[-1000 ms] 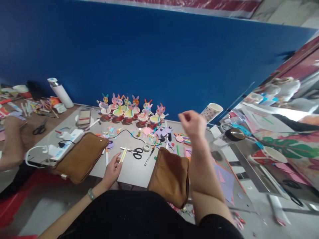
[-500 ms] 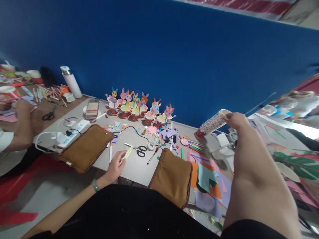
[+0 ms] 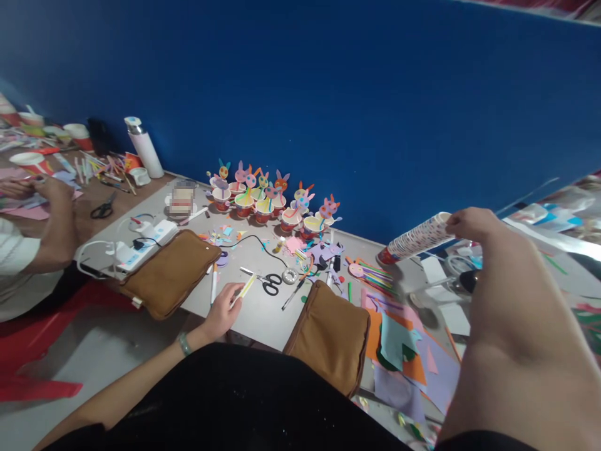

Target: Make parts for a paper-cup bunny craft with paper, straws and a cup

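My left hand (image 3: 225, 310) is closed on a thin yellow-and-white strip (image 3: 248, 286) over the grey table, close to the black-handled scissors (image 3: 270, 285). At the right, my right hand (image 3: 472, 224) has its fingers closed at the rim of the top cup of a long stack of paper cups (image 3: 416, 239). The stack leans to the right, its red bottom end low by the blue wall. Whether the fingers grip one cup or several is hidden. Paper cups with colourful paper rabbits (image 3: 265, 210) stand in rows along the wall.
Two brown cushions (image 3: 171, 272) (image 3: 331, 335) lie at the table's front edge. A power strip (image 3: 148, 245), a white flask (image 3: 144, 149), paper scraps, pens and coloured sheets (image 3: 394, 341) lie around. Another person's hands (image 3: 47, 188) work at far left.
The view has shifted, so the scene sits a little further right. My right hand and the stack's top end have moved slightly right. My left hand keeps the strip.
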